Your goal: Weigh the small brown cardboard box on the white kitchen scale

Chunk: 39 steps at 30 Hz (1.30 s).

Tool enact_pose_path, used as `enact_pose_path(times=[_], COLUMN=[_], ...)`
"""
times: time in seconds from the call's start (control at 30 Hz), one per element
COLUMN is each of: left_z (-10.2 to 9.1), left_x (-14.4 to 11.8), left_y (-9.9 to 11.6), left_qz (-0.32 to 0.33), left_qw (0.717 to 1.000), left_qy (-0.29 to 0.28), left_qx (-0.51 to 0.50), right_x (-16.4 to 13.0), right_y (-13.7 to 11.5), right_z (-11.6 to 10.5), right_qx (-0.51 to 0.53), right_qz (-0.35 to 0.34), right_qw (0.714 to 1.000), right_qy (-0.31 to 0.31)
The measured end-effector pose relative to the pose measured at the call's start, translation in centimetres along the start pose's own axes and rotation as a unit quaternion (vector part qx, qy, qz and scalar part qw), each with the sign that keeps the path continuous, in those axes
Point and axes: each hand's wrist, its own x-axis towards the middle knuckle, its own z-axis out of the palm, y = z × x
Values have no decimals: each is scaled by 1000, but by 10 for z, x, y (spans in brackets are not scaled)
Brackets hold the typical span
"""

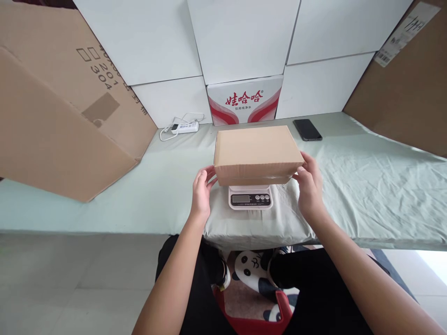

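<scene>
A closed brown cardboard box [256, 144] is over a small white digital kitchen scale [250, 200], covering its platform. Only the scale's front shows, with a grey display and several round buttons; I cannot read any digits. My left hand [202, 190] grips the box at its left front corner, fingers against the side. At the opposite end, my right hand [310, 184] has its fingers round the right front corner, the thumb near the front face. Whether the box rests fully on the scale or is partly borne by my hands, I cannot tell.
A green cloth [167, 195] covers the table. Behind the box stand a white-and-red carton [244, 100] and white panels. A white power strip [185, 127] with its cord lies back left, a black phone [307, 129] back right. Large cardboard pieces [63, 102] flank both sides.
</scene>
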Motion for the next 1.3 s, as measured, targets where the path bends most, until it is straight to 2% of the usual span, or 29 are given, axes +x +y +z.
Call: enact_pose_path(times=[0.27, 0.57, 0.7, 0.8, 0.97, 1.1, 1.2, 1.3], left_z=[1, -1, -4, 3, 26, 34, 36, 41], left_x=[-3, 1, 7, 19, 45, 65, 86, 109], left_y=[-2, -2, 0, 2, 5, -4, -17, -27], left_qz=[9, 26, 33, 35, 39, 28, 26, 19], left_qw=[1000, 999, 997, 997, 997, 996, 997, 997], left_qy=[-18, -23, -38, -44, -70, -85, -78, -69], left_qx=[17, 42, 54, 52, 14, -4, 0, 4], right_x=[-2, -1, 4, 12, 47, 80, 93, 99], right_y=[-10, -20, -24, -24, -8, 12, 27, 43], right_z=[4, 15, 17, 18, 23, 35, 44, 49], right_qx=[4, -39, -23, -23, -10, 9, 29, 47], right_qz=[20, -4, 1, 0, -71, -125, -133, -104], right_qw=[1000, 999, 1000, 1000, 997, 991, 990, 992], right_qy=[3, -3, -10, -10, -8, -36, -43, -56])
